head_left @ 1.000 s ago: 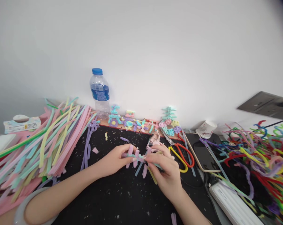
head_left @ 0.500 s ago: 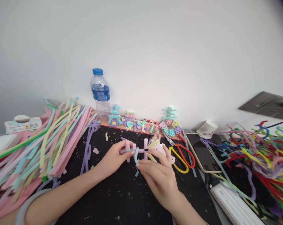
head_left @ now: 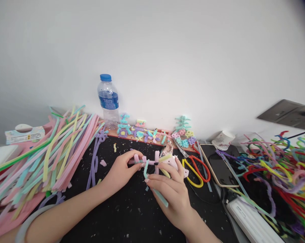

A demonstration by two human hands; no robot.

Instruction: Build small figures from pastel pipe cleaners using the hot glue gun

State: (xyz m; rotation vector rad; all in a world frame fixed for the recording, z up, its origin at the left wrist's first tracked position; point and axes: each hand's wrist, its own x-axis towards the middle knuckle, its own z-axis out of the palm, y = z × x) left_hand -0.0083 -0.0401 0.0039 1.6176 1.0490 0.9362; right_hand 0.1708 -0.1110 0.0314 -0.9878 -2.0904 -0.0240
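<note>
Circling the left forearm, nearest the camera, is a pale bracelet (head_left: 28,224); ahead of it the left hand (head_left: 122,170) pinches one end of a pink-lilac fuzzy piece (head_left: 152,163) between thumb and fingers, above the black tabletop (head_left: 122,216). The right hand (head_left: 172,190) is near it but apart, its fingers closed on a mint stem (head_left: 145,171) bent at the piece, with a fingertip at the piece's right part; the stem's tail comes out below those fingers. Right of the right hand lies a long white case (head_left: 253,219), its marking too small to read. Left of the left hand spreads a big heap of pastel stems (head_left: 63,148), with a printed carton (head_left: 24,135) at its far left, lettering unreadable. Just beyond the right hand are scissors (head_left: 184,153) with red and yellow loops, then a dark-screened phone (head_left: 221,168) to their right; a tangle of bright stems (head_left: 288,172) lies farther right. Past both hands, small fuzzy figures and flowers (head_left: 142,133) line the wall's foot. Beyond the phone, a paper cup (head_left: 223,140) bears a dark reddish print. Beyond the left hand stands a blue-capped bottle (head_left: 109,101), its blue label carrying white print too small to read. A grey wall plate (head_left: 287,113) is far right.
</note>
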